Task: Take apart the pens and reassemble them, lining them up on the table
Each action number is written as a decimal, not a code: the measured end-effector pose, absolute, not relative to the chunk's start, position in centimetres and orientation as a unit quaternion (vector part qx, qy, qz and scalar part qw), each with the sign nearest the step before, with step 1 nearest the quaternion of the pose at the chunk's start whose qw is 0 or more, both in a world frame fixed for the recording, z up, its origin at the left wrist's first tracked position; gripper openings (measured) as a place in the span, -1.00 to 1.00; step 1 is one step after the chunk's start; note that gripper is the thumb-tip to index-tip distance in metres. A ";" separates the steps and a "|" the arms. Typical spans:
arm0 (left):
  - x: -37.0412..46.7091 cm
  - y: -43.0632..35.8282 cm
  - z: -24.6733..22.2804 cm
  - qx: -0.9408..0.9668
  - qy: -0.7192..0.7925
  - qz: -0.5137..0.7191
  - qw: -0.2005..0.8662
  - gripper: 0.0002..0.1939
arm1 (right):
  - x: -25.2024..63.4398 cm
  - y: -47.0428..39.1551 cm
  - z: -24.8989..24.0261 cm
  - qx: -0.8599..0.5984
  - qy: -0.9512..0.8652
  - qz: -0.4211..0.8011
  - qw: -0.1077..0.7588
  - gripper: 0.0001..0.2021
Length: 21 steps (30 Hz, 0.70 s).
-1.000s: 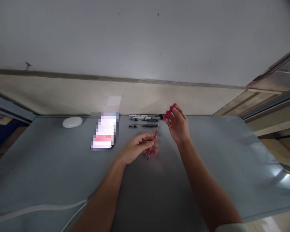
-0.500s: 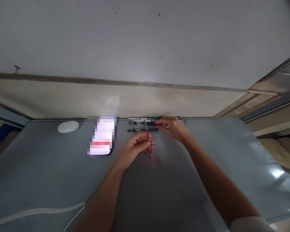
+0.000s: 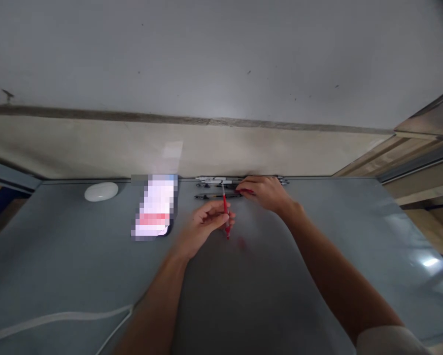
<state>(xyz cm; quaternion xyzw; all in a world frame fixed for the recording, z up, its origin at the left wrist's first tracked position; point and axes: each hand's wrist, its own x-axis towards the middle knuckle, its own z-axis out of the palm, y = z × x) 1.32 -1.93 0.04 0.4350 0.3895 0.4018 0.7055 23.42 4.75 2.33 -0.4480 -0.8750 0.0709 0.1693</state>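
Upright in front of me, a slim red pen (image 3: 225,209) with a pale pointed end is pinched in my left hand (image 3: 208,222), its narrow tip facing the wall. My right hand (image 3: 263,191) is closed on a small red pen part (image 3: 246,191), mostly covered by the fingers, so its full shape is hidden. Just beyond the left fingertips lies a black pen (image 3: 216,196). Behind it, a white-and-black pen (image 3: 212,180) and several other pens lie along the wall, partly under my right hand.
A phone with a blurred screen (image 3: 156,207) lies left of my left hand. Farther left is a white rounded case or mouse (image 3: 101,192). A white cable (image 3: 58,316) crosses the grey tabletop (image 3: 243,296) at the lower left. The wall (image 3: 265,150) borders the back edge.
My right hand has turned and lowered toward the pens by the wall, with the red part still in it. The left hand keeps the red pen almost in place. The view has shifted slightly.
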 end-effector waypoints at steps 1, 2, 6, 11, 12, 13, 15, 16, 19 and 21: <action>1.3 -1.9 0.0 0.435 0.386 0.401 0.708 -0.72 | 23.5 4.8 2.3 -0.448 -0.874 0.076 0.174 -0.78; 1.2 -1.9 -0.1 0.435 0.384 0.401 0.709 -0.72 | 23.5 4.8 2.3 -0.448 -0.872 0.082 0.178 -0.78; 1.2 -1.8 -0.3 0.437 0.379 0.404 0.709 -0.72 | 23.7 4.7 2.3 -0.451 -0.863 0.109 0.201 -0.78; 1.5 -1.8 -0.4 0.450 0.386 0.412 0.692 -0.70 | 23.5 4.0 2.1 -0.453 -0.820 0.195 0.290 -0.78; 1.6 -1.8 -0.3 0.457 0.390 0.413 0.684 -0.70 | 23.4 3.8 2.1 -0.451 -0.803 0.224 0.318 -0.79; 1.7 -1.9 -0.3 0.466 0.394 0.413 0.676 -0.69 | 23.2 3.4 2.1 -0.448 -0.783 0.256 0.347 -0.81; 1.9 -1.9 -0.2 0.483 0.403 0.410 0.660 -0.68 | 22.9 2.6 1.9 -0.446 -0.729 0.322 0.408 -0.83; 2.0 -1.9 -0.1 0.492 0.408 0.409 0.652 -0.68 | 22.8 2.2 1.8 -0.445 -0.700 0.352 0.434 -0.84; 2.3 -2.0 -0.1 0.523 0.424 0.404 0.620 -0.67 | 22.3 0.8 1.3 -0.447 -0.611 0.423 0.498 -0.84; 2.4 -2.1 -0.1 0.544 0.436 0.396 0.598 -0.67 | 22.0 0.0 0.9 -0.439 -0.552 0.457 0.542 -0.85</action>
